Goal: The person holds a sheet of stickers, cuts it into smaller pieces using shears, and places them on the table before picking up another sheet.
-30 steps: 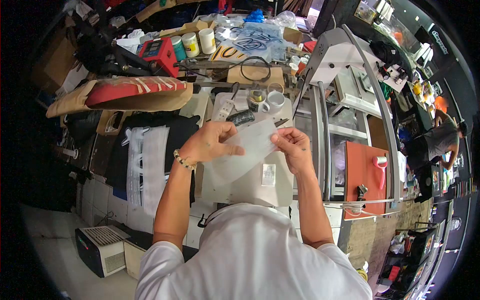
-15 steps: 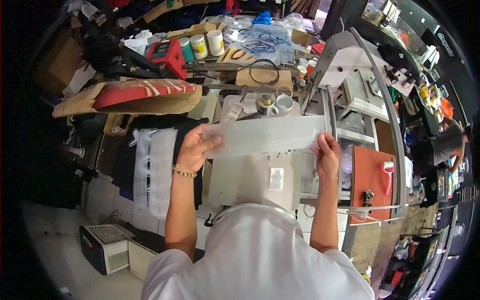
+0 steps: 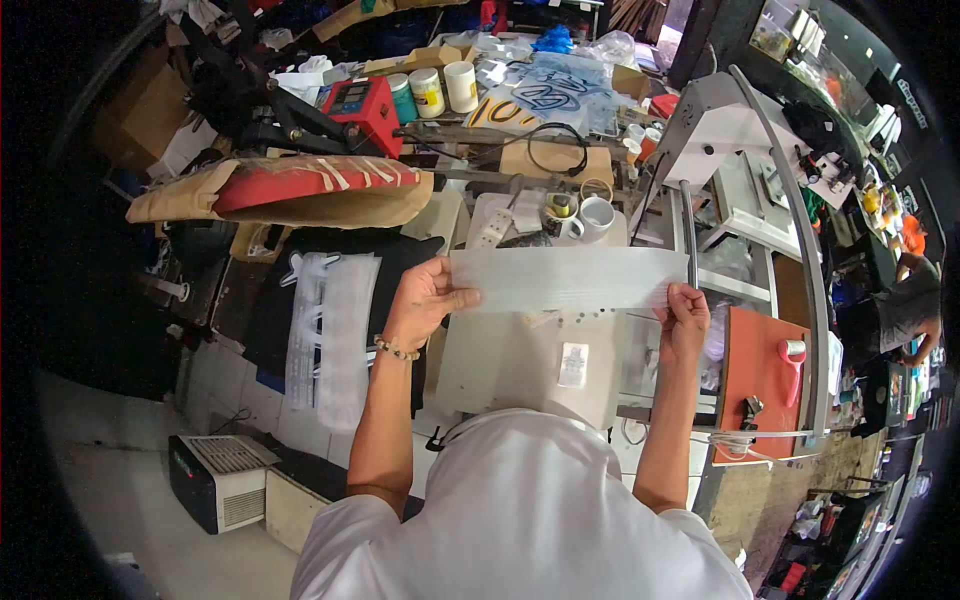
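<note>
A long translucent strip (image 3: 570,279) is stretched level in front of me, above a pale table (image 3: 500,370). My left hand (image 3: 425,300) pinches its left end between thumb and fingers. At the right end, my right hand (image 3: 685,312) grips it with closed fingers. Under the strip's lower edge lie small dark bits, and a small white printed card (image 3: 573,365) rests nearer my body. Beyond the strip stand a white mug (image 3: 597,217) and another mug holding something yellow. Left of my left hand, similar translucent strips (image 3: 340,340) lie on black fabric (image 3: 268,318).
At the upper left is a red control box (image 3: 363,115) beside several jars and cups. A heat-press-like pad (image 3: 310,190) juts in from the left. On the right are a metal frame (image 3: 812,290) and an orange board (image 3: 755,370) with a pink-handled roller (image 3: 793,372). A person (image 3: 905,305) is far right.
The view has shifted, so the surroundings appear further right. Both hands still hold the strip, which now looks more level and flatter.
</note>
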{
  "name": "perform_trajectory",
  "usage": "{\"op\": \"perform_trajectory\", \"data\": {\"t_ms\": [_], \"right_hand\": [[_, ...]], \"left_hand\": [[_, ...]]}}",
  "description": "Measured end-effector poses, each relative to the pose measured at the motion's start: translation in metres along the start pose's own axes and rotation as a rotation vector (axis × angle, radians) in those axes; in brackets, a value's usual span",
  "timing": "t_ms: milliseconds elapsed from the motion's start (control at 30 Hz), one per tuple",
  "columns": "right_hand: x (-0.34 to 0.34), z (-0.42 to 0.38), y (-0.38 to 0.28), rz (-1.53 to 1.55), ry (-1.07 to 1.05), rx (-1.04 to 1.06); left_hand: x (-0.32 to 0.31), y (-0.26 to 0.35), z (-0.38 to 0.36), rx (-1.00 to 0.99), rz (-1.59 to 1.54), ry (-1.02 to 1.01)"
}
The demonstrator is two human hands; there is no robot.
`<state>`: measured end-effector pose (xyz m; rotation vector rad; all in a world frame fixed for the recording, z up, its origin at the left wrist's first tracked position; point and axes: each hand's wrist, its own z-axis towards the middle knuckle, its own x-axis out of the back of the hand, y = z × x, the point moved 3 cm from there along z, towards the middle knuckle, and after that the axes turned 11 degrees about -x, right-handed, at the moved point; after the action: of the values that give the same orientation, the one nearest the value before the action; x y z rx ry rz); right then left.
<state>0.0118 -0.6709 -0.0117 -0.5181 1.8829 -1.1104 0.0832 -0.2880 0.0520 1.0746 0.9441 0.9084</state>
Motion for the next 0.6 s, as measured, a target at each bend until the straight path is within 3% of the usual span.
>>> {"op": "perform_trajectory", "data": {"t_ms": [233, 600], "right_hand": [[0.004, -0.001, -0.001, -0.019, 0.026, -0.027], [0.016, 0.002, 0.003, 0.022, 0.039, -0.099]], "left_hand": [[0.015, -0.014, 0.004, 0.037, 0.176, 0.059], [0.026, -0.02, 0.007, -0.005, 0.178, 0.113]]}}
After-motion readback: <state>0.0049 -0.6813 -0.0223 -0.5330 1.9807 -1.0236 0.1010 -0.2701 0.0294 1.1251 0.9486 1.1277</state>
